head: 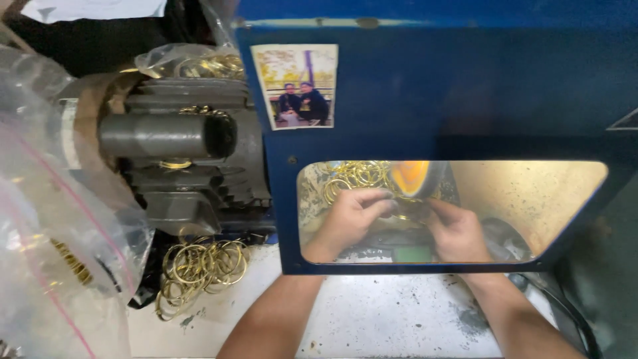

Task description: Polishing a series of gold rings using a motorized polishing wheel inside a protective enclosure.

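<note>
Brass ring (413,203), barely visible behind the blue guard's window (465,100), sits pinched between left hand (349,219) and right hand (458,229), fingertips closed on it, just below the orange polishing wheel (411,176).

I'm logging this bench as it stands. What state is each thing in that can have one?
Left hand: behind the window, fingers curled on a gold ring.
Right hand: behind the window, pinching the same ring.
Gold ring: held at the wheel.
Orange wheel: blurred, whether it spins cannot be told.
Loose rings: heaped on the bench.
Plastic bag: lying slack, left.
Photo: stuck on the blue guard.
</note>
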